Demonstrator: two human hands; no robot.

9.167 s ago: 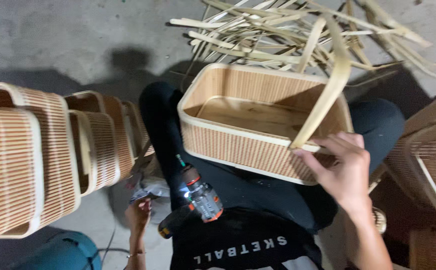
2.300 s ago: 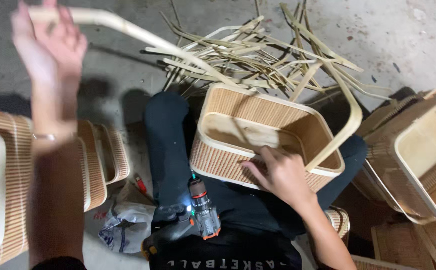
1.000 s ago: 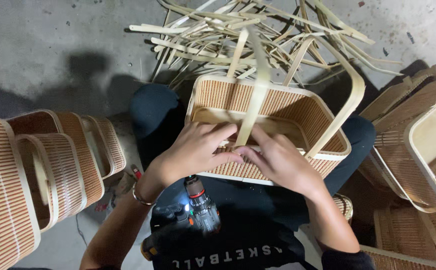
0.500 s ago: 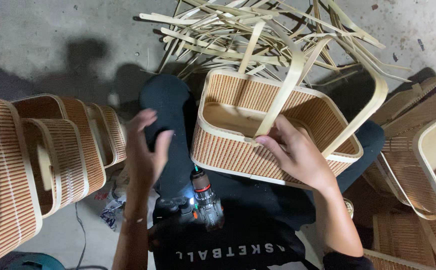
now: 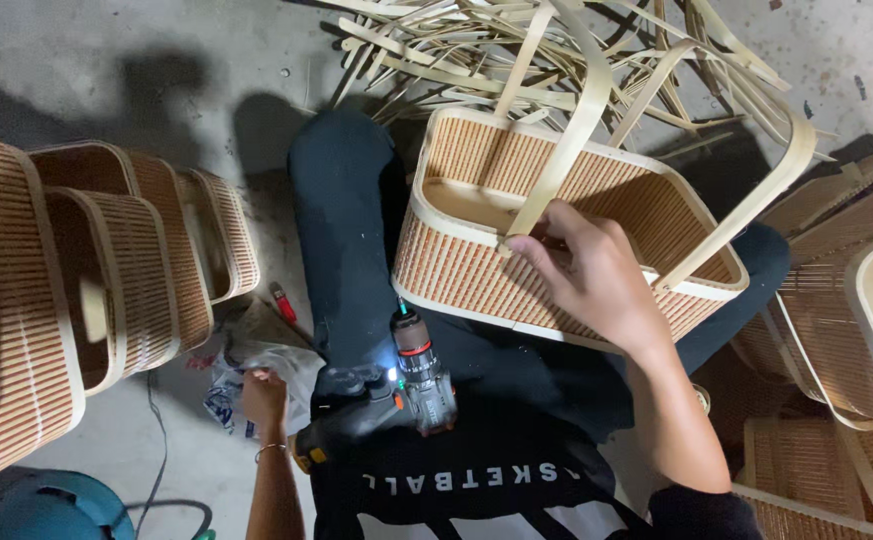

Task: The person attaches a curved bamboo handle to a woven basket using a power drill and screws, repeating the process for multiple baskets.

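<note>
Bamboo everywhere in this shot. Right hand (image 5: 596, 285) is up on the near rim of a slatted bamboo basket (image 5: 476, 275) that sits on the person's lap, tilted a bit over the right thigh. Fingers are curled and pinching the lower end of a flat bamboo strip (image 5: 566, 140) against the inside of that rim; the strip rises and bends over the top of the basket like a handle. A second bent strip (image 5: 756, 195) arches over the far right corner.

Left hand (image 5: 264, 398) is down low on the floor side, by the left hip, resting on a crumpled plastic bag (image 5: 256, 365). It looks loosely curled into the bag, but I can't tell whether it's actually gripping anything in there.

Between the two hands, a cordless drill (image 5: 411, 375) lies on the lap with its little work light on, bit pointing up at the basket wall. Neither hand is touching it.

Other stuff: a stack of finished baskets (image 5: 106, 270) on their sides to the left, more baskets (image 5: 856, 320) on the right, a messy pile of loose bamboo strips (image 5: 476, 50) on the concrete floor (image 5: 106, 60) behind the basket, and a small red tool (image 5: 282, 302) just beside the bag.
</note>
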